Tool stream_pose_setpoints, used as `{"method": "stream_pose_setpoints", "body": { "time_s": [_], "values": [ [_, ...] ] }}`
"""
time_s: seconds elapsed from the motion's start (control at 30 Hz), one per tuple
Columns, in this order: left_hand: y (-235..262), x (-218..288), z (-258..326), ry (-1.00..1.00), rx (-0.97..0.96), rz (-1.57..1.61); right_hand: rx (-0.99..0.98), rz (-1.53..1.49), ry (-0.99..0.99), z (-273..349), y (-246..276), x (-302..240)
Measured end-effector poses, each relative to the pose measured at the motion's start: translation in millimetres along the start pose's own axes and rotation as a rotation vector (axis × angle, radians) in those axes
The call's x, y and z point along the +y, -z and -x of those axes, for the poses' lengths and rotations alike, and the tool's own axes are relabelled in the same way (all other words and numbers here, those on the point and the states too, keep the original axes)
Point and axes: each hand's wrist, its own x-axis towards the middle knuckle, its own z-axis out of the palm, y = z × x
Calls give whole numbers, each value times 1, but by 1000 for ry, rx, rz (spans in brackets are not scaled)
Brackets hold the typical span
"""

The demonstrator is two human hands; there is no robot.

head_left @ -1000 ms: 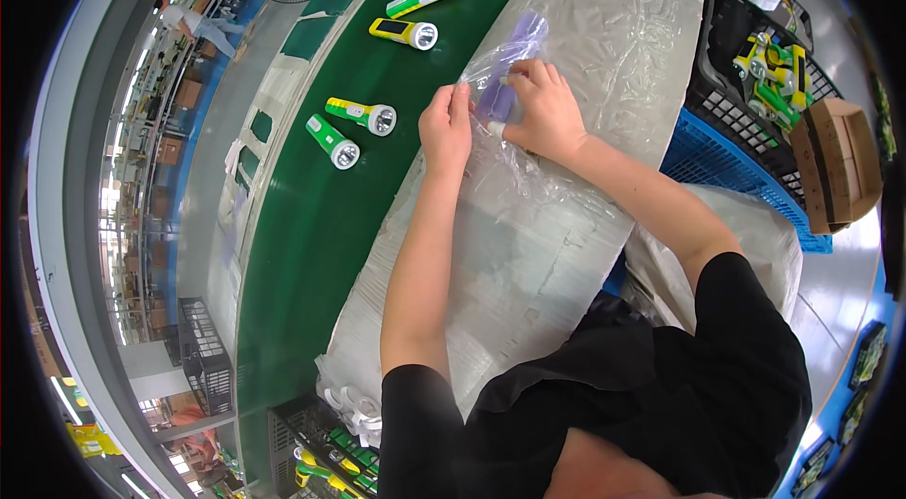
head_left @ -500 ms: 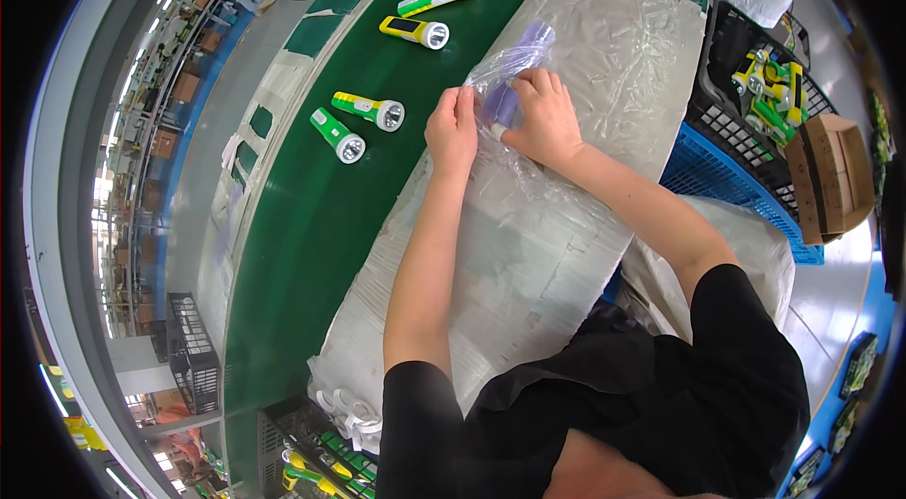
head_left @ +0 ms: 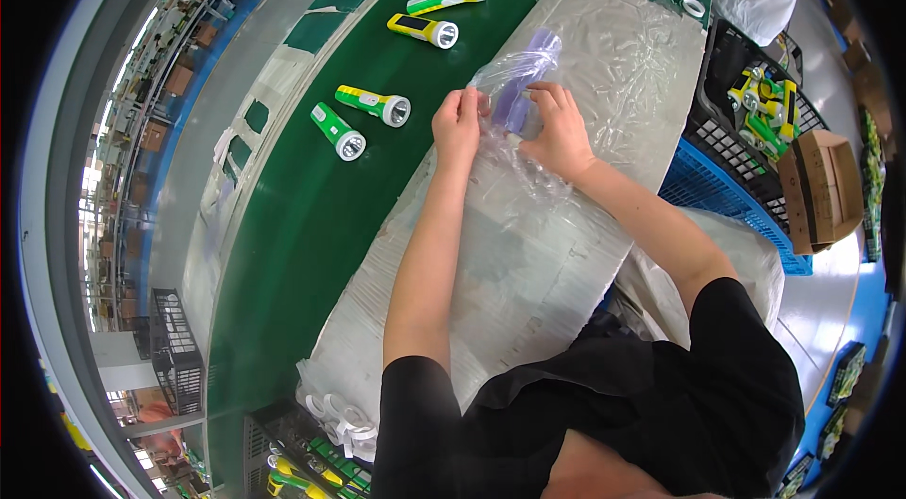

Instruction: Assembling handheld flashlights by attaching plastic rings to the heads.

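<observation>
Both hands meet in the upper middle of the frame, over a heap of clear plastic film. The left hand (head_left: 460, 119) pinches the near edge of a clear plastic bag (head_left: 514, 74) between thumb and fingertips, fingers drawn narrow. The right hand (head_left: 559, 126) is curled around the bag's other side, fingers pressing on the purple torch (head_left: 521, 88) that lies inside it. The torch is a stubby cylinder, pale violet, its colour dulled by the film; it points toward the upper right, and its far end shows through the bag's crinkled tip.

By the look of it, the step in hand is bagging: the torch seems mostly inside, and the mouth of the bag sits at the hands. The next move likely calls for a firm pinch on both sides of the opening, so the thin, slippery film can be drawn tight or folded without the torch sliding back out.

The plastic sheeting (head_left: 528, 244) beneath is glossy, wrinkled and translucent, covering the tabletop from upper right to lower left. Left of it runs a matte green conveyor belt (head_left: 283, 216), carrying green-and-yellow torches (head_left: 374, 103) with shiny round lenses. At the right edge a blue crate (head_left: 727, 197) and a brown cardboard box (head_left: 819, 187) stand.
</observation>
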Motion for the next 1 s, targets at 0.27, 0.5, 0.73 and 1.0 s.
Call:
{"method": "stream_pose_setpoints", "body": {
  "time_s": [0.27, 0.5, 0.73, 1.0],
  "values": [
    [-11, 1, -1, 2, -41, 39, -20, -71, 7, 2, -4, 4],
    [-10, -4, 2, 10, -30, 14, -91, 33, 37, -8, 5, -5],
    [-17, -16, -3, -59, 62, 190, -121, -58, -197, -9, -7, -3],
    [-17, -15, -1, -136, 21, 210, -202, 27, -328, -24, 3, -19]
  ]
}}
